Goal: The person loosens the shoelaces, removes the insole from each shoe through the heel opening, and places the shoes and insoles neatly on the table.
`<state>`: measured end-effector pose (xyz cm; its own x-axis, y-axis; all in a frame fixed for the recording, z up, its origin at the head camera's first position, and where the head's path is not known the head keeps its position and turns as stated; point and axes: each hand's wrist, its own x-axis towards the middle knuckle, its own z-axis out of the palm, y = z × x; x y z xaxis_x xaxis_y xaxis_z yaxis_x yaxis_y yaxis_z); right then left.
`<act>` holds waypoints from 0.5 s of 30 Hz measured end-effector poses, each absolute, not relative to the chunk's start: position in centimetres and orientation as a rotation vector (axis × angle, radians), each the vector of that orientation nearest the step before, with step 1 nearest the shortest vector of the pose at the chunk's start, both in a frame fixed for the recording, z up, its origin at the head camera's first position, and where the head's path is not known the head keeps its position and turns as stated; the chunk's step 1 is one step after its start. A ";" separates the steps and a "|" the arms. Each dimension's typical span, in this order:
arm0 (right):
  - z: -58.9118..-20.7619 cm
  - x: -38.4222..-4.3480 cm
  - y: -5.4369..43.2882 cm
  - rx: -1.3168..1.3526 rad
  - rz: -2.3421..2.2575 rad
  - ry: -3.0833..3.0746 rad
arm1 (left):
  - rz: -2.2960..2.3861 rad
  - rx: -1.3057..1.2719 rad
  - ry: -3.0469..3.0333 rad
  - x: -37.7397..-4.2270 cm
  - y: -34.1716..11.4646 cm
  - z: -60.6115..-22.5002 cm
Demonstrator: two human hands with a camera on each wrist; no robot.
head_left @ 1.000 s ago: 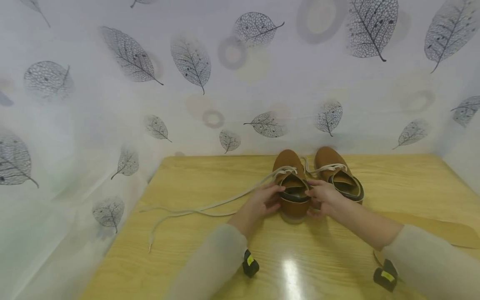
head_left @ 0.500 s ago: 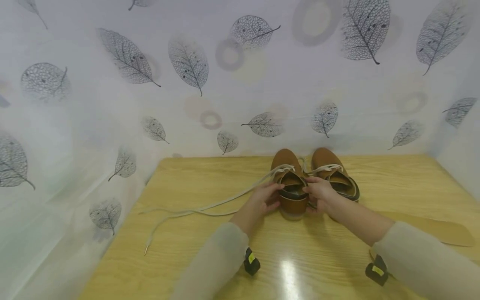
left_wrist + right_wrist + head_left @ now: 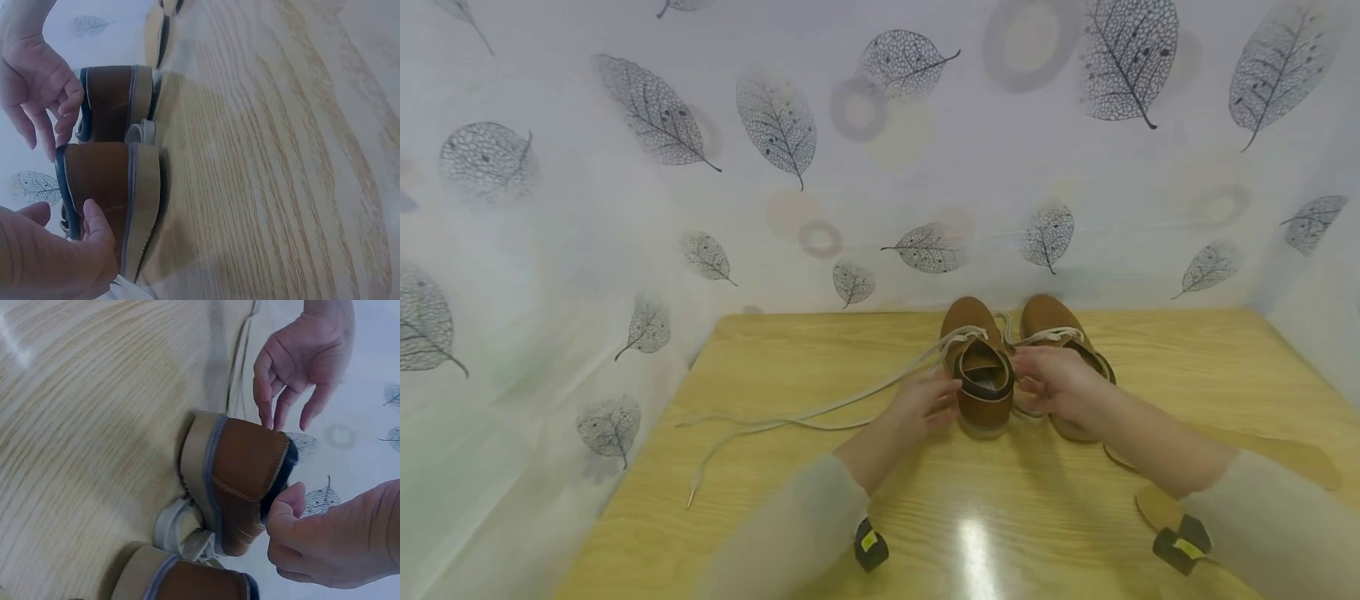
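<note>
A brown lace-up shoe (image 3: 985, 415) with a dark padded collar stands flat on the table, toe toward the wall. At its left side is my left hand (image 3: 922, 404), fingers relaxed and the tips right by the collar. My right hand (image 3: 1058, 379) hovers at the shoe's right side, its fingers loosely bent and holding nothing; in the right wrist view the thumb of this right hand (image 3: 337, 537) overlaps the collar edge. The matching shoe (image 3: 1049, 315) stands just to the right, partly covered by my right hand. Long pale laces (image 3: 842, 406) trail left from the first shoe.
Flat tan insole-like pieces lie at the right: one (image 3: 1296, 460) behind my right forearm, another (image 3: 1156, 505) near the wrist strap (image 3: 1182, 546). A leaf-patterned curtain (image 3: 925, 167) rises behind the wooden table (image 3: 820, 350).
Both hands have come away from the shoe's collar. The right hand has lifted and turned over toward the second shoe; the left has eased slightly left. The shoes stay in place.
</note>
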<state>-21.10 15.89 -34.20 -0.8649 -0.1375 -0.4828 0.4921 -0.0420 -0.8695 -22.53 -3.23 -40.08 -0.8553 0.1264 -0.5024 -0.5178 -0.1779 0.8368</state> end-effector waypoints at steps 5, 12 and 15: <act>-33.3 -20.8 16.4 0.396 -1.955 1.727 | 2.096 -0.419 1.656 -21.9 -4.4 -39.3; -32.8 -19.8 17.4 0.282 -1.797 1.860 | 1.984 -0.277 1.749 -21.6 -5.6 -39.0; -32.9 -18.8 17.5 0.145 -1.671 2.095 | 1.872 -0.147 1.821 -21.1 -5.9 -39.0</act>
<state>-18.82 17.51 -32.85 -0.8916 -0.1954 -0.4086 0.3550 0.2587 -0.8984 -21.11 -5.89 -39.00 -0.8588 0.2862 -0.4248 -0.4325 0.0391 0.9008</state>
